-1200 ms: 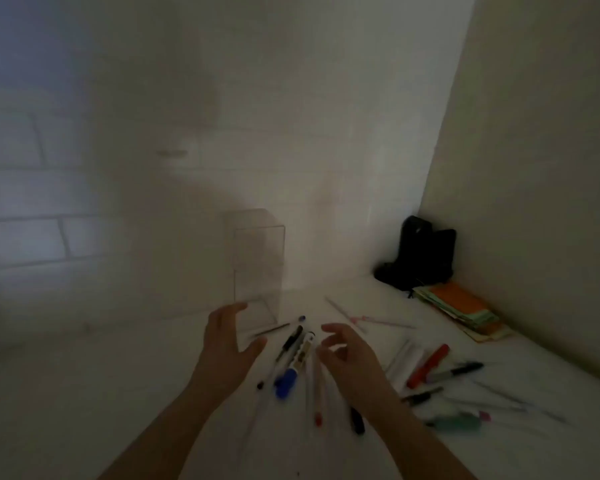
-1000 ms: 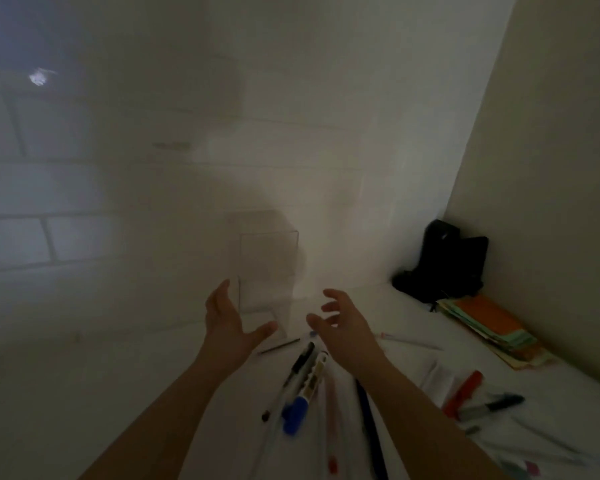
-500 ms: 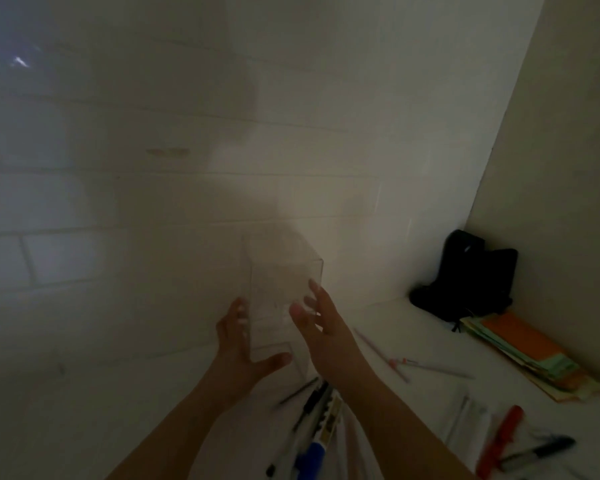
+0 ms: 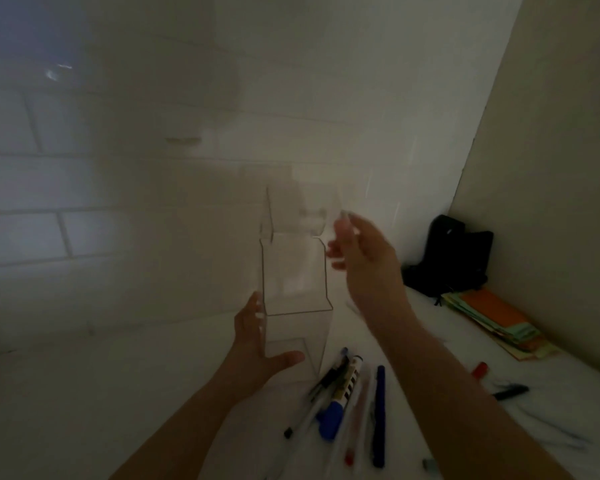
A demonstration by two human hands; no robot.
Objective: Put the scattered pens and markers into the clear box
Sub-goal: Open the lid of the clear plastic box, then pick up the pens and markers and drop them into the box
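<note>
Against the tiled back wall (image 4: 125, 188), the clear box (image 4: 293, 299) stands upright, with the left hand (image 4: 257, 344) wrapped around its lower part: thumb across the near face, fingers (image 4: 257, 306) behind the left edge, plainly closed on it. That grip looks meant to steady the tall, light box while its top is dealt with. The right hand (image 4: 360, 258) is raised beside the upper right corner, fingers loosely spread and blurred; whether they touch the top panel (it seems to be a lid or flap standing above the walls) I cannot tell. No pen is in either hand, and the box appears empty, so the task has barely begun.

Just right of the box's foot, pens and markers lie side by side on the white desk (image 4: 83, 393): a blue-capped marker (image 4: 338, 400), a dark blue pen (image 4: 379, 410) and thinner ones. More are scattered farther right. A black bag (image 4: 454, 258) and coloured papers (image 4: 492, 323) sit in the corner. The room is dim.
</note>
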